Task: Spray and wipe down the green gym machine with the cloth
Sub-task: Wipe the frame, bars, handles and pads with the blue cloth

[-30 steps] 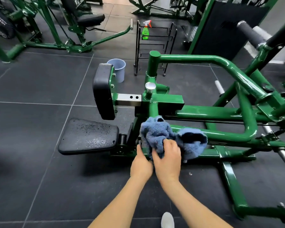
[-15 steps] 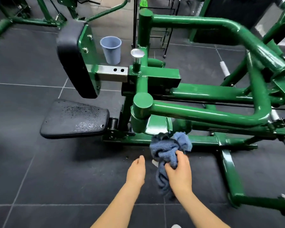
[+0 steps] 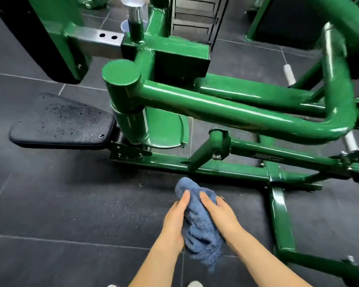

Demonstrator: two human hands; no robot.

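Green machine frame (image 3: 226, 108): metal tubing, glossy paint, smooth, bright highlights seen along bends. Adjustment bar (image 3: 100, 39): bare brushed metal, dull sheen, two holes drilled. Pin knob (image 3: 134, 5): polished metal. Seat pad (image 3: 60, 123): black matt upholstery, speckled with droplets. Cloth (image 3: 199, 222): blue terry, fluffy, rough nap. Floor (image 3: 60, 204): dark matt tiles, finely speckled.

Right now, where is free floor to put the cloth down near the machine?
Bare tiles lie left of the hands, below the seat pad and the base rail. It is crowded to the right, where frame bars cross the floor.
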